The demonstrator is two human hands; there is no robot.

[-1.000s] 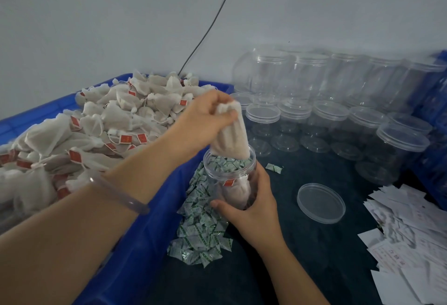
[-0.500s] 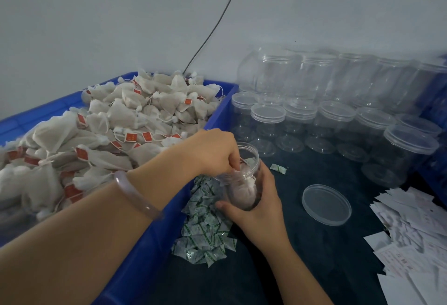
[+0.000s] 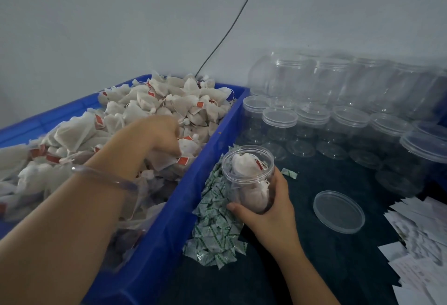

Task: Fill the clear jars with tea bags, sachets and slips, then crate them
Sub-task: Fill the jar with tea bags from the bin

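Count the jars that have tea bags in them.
1: the open jar gripped by the right hand, beside the blue crate. The lidded jars behind it look empty, though the back rows are blurred.

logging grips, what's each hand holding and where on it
Right hand grips the open jar around its lower body. Left hand is curled among the tea bags; whether it holds one cannot be told.

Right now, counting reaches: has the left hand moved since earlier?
Yes: the left hand went left from the clear plastic jar, over the rim of the blue plastic crate, onto white tea bags.
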